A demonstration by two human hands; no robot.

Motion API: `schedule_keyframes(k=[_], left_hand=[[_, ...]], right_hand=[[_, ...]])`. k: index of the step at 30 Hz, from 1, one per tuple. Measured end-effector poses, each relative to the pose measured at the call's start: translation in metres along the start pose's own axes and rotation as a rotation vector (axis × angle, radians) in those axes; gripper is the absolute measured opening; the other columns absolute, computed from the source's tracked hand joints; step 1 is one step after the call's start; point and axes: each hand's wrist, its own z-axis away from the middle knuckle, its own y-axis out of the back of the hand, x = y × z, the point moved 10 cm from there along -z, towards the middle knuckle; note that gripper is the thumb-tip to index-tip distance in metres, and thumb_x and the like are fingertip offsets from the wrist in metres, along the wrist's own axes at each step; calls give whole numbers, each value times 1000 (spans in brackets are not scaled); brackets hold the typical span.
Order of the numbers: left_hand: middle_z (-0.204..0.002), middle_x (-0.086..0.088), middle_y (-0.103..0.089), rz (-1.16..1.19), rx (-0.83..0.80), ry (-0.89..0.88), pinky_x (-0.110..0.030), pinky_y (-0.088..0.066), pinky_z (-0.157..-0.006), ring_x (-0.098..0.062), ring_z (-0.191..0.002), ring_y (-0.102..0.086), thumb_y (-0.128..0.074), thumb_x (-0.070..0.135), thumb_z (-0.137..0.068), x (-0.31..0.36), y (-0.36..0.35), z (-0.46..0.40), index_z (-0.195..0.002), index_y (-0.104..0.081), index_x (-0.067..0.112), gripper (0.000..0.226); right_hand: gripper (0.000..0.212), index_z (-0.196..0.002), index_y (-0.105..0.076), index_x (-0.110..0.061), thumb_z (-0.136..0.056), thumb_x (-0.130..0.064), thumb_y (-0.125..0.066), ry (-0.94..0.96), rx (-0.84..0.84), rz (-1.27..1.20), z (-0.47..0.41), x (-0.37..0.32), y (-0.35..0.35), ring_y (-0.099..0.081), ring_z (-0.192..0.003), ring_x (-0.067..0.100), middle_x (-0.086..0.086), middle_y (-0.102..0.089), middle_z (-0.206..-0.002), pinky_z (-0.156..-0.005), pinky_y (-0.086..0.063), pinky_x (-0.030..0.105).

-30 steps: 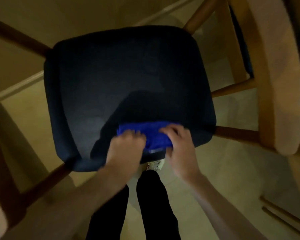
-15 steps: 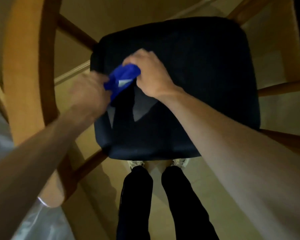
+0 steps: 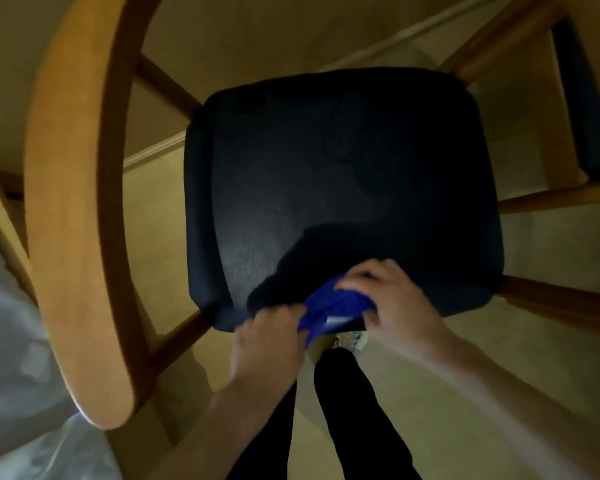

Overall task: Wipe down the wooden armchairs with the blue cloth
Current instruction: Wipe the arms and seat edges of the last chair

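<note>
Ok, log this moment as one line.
left hand: gripping bunched blue cloth | right hand: gripping same cloth | location: front edge of dark upholstered seat | wooden armrest: untouched

Seat (image 3: 343,174): we see it from above, in the middle of the view, with its near edge toward us.
Armrest (image 3: 80,209): it curves along the left of the seat, apart from it, and rails join the two.
Second chair (image 3: 582,109): it stands at the far right, behind the seat's right side.
Cloth (image 3: 329,306): it lies bunched at the seat's near edge, between our two hands.
Left hand (image 3: 267,341): at the cloth's left end, just before the seat edge.
Right hand (image 3: 392,306): on the cloth's right end, over the seat's near part.
Legs (image 3: 343,417): below the hands, on the floor (image 3: 534,358) before the seat.
Plastic sheet (image 3: 18,393): at the lower left, outside the armrest.
</note>
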Motion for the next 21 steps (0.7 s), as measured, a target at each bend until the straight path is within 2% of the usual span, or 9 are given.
schedule_keyframes(k=[2,4,7,10,13,15,18,21], left_hand=[[-107,6,-62,-12,205,-28,-31,-52,-80,-16,-95,-62,-52,32,-95,-2,54,-22,-123,-52,34,28],[-106,3,-64,-35,429,-49,-35,-54,-76,-20,-91,-63,-56,27,-92,-6,107,-48,-120,-57,32,29],[-112,-2,-63,-100,516,-32,-39,-55,-79,-24,-96,-62,-57,17,-92,-14,144,-92,-124,-58,28,34],[-117,-5,-60,-189,490,-13,-38,-52,-81,-26,-104,-57,-52,9,-92,-16,128,-102,-124,-58,22,36],[-113,-3,-58,-192,476,-63,-36,-51,-79,-25,-103,-53,-54,7,-87,-12,91,-73,-115,-61,18,31],[-114,2,-55,-151,376,-105,-32,-50,-82,-19,-105,-50,-58,12,-84,-14,62,-54,-112,-59,23,30],[-116,7,-51,-98,164,-207,-28,-41,-89,-14,-107,-46,-57,19,-87,-12,21,-30,-116,-56,29,31],[-114,7,-53,-76,131,-237,-28,-40,-88,-15,-105,-48,-53,19,-88,-12,22,-21,-119,-56,29,33]], right_hand=[[54,-123,-64,-24,-74,-1,-61,4,146,6,-31,0,38,-47,-106,18,-5,-53,-121,-96,-45,31],[53,-125,-63,-20,-76,0,-60,44,289,16,-66,-6,71,-48,-104,21,2,-54,-120,-95,-38,25],[52,-129,-58,-23,-84,2,-55,-22,360,24,-115,-9,86,-46,-110,20,1,-52,-126,-91,-36,23],[56,-129,-58,-20,-82,9,-51,-88,330,65,-128,-11,62,-48,-110,24,-1,-55,-130,-93,-38,24],[48,-116,-65,-17,-73,3,-60,-55,337,47,-93,-18,44,-51,-96,26,0,-62,-116,-81,-40,26],[48,-115,-64,-21,-69,-5,-65,-11,228,73,-62,-17,23,-50,-92,23,-2,-61,-113,-79,-43,28],[58,-122,-53,-36,-69,-16,-66,-54,-25,72,-19,-7,-17,-48,-97,13,-14,-51,-117,-83,-51,31],[66,-119,-44,-39,-62,-30,-76,-43,-106,214,-7,-16,-31,-52,-91,12,-15,-49,-107,-76,-46,31]])
